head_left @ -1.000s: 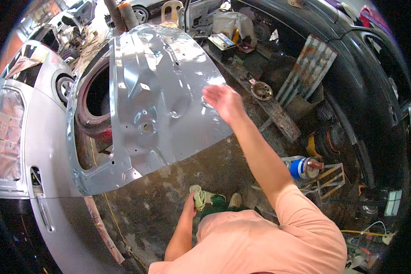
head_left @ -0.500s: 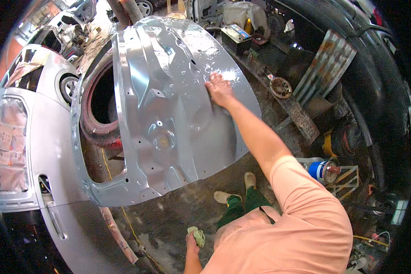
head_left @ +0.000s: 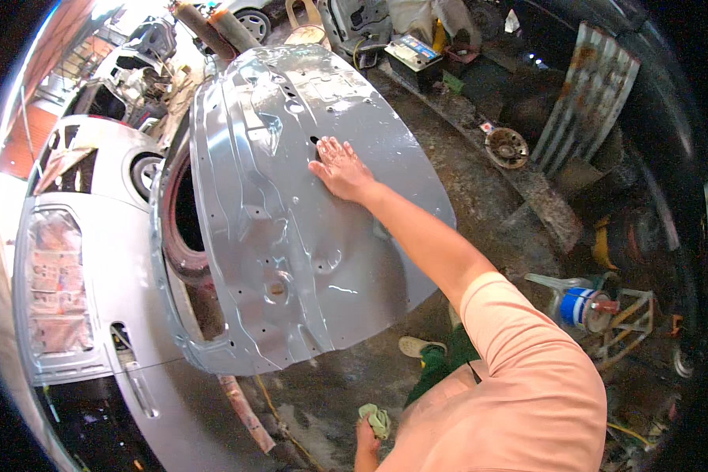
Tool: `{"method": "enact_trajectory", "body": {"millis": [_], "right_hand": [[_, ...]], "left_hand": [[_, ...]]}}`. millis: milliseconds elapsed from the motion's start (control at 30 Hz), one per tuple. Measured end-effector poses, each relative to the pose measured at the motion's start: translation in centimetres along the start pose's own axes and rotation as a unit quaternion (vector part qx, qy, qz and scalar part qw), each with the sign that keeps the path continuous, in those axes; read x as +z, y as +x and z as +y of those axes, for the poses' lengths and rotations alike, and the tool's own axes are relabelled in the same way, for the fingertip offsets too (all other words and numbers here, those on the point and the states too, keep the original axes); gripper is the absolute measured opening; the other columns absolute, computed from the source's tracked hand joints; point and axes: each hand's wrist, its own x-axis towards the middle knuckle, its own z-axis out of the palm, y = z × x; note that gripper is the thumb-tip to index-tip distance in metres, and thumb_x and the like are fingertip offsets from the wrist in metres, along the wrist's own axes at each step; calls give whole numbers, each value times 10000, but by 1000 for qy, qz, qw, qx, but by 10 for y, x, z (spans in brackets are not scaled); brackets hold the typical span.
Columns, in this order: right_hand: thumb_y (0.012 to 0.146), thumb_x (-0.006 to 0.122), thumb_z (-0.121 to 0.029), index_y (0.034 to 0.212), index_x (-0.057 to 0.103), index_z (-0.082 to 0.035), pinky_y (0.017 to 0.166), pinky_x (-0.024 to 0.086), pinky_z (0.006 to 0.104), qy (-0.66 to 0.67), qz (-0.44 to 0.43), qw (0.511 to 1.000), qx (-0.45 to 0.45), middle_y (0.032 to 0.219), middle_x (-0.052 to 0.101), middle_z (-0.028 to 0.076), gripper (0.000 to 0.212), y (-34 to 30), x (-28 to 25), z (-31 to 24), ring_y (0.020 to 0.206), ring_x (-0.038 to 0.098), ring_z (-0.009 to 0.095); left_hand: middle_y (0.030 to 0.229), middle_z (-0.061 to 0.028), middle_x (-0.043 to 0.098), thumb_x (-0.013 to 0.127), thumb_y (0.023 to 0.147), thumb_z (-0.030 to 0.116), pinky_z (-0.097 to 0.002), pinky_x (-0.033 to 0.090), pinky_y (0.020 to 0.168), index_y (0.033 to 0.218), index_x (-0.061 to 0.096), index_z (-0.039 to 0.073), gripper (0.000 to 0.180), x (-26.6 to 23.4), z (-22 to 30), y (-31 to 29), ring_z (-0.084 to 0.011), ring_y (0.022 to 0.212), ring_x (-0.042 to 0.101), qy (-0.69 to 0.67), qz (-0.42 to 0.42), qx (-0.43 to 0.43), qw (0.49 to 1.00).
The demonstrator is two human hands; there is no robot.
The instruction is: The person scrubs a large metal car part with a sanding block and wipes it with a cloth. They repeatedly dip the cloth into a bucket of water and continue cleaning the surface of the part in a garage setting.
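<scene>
A grey-coated car door panel (head_left: 362, 271), probably a tailgate, lies with its ribbed, holed side up. My right hand (head_left: 342, 170) rests flat on it, palm down and fingers stretched, beside a dark hole near the raised ridge. Wet-looking shiny patches show on its far end. Low by my body, away from the panel, my left hand (head_left: 365, 434) is closed around a crumpled pale green cloth (head_left: 378, 421). Through the window opening at the panel's left shows a reddish tyre (head_left: 187, 261) underneath.
On the left stands a light grey car body (head_left: 106, 291) with paper-masked glass. To the right are a corrugated metal sheet (head_left: 586, 98), a rusty hub-like disc (head_left: 507, 147) and a blue-and-white can (head_left: 580, 307). A battery (head_left: 414, 59) sits beyond the panel; a dark car borders the right.
My right hand has slid left over the panel, from the smooth outer area to the ridge. The view has shifted. The cloth is still in my left hand.
</scene>
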Motion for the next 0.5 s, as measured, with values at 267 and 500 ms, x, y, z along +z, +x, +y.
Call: {"method": "enact_trajectory", "body": {"millis": [267, 500], "right_hand": [[1078, 269, -533, 1615, 216, -15, 1281, 100, 490, -80, 12, 976, 203, 1702, 156, 175, 748, 28, -41, 142, 1577, 138, 338], [1068, 316, -540, 1608, 214, 8, 1270, 90, 528, -92, 73, 965, 235, 1695, 157, 207, 776, -100, -44, 147, 1575, 119, 361]], "left_hand": [[1154, -121, 661, 578, 992, 311, -496, 571, 781, 1308, 541, 73, 397, 0, -11, -38, -312, 1004, 690, 101, 76, -66, 990], [1129, -112, 658, 564, 1016, 286, -487, 571, 807, 1271, 571, 67, 336, 22, -9, -37, -295, 1000, 686, 112, 78, -7, 991]]}}
